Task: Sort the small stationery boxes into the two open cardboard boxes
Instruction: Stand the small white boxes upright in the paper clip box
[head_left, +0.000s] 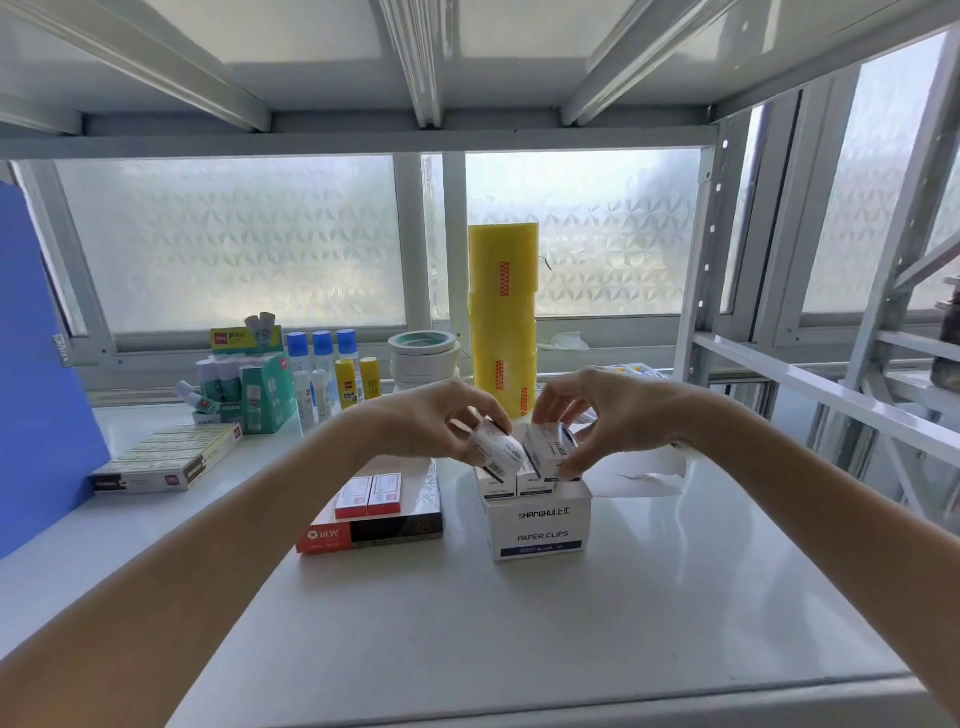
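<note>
Toward the shelf's left edge lies a flat pack of staple boxes (166, 460), well apart from the hands. Nearer the middle sits the open red-and-black carton (370, 525), with two small red boxes (369, 495) side by side in it. Just right of it the left hand (431, 423) pinches a small white box (497, 451), thumb below and fingertips (501, 420) over its top, the box tilted above the open white PAPER CLIPS carton (537, 525). Touching it on the right, a second small white box (550, 451) is gripped by the right hand (597, 413), fingers on top, thumb at its right lower corner. More white boxes stand in that carton beneath both.
</note>
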